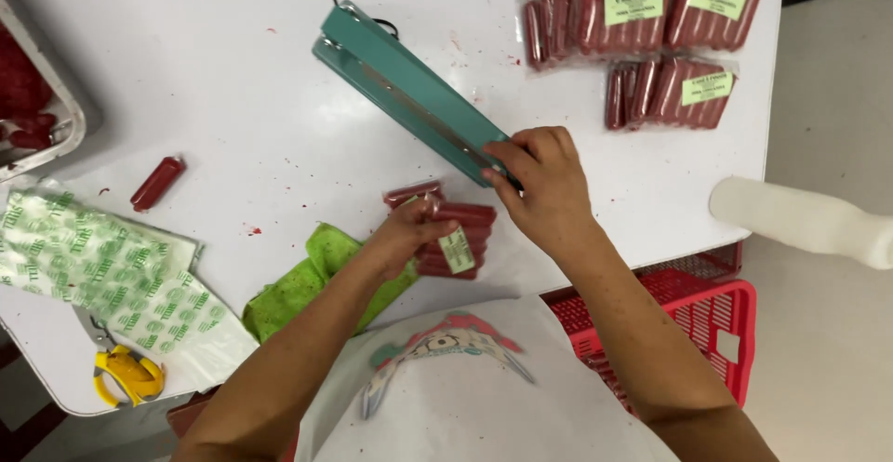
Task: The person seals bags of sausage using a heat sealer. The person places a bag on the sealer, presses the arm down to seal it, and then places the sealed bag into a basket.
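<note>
While under left hand (402, 237), sausage pack (453, 239).

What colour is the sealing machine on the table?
Teal green; the sealing machine shows clearly in the head view.

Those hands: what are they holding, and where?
The left hand grips a clear packet of red sausages at its top-left edge; the right hand presses the near end of the teal bar-shaped heat sealer.
</note>
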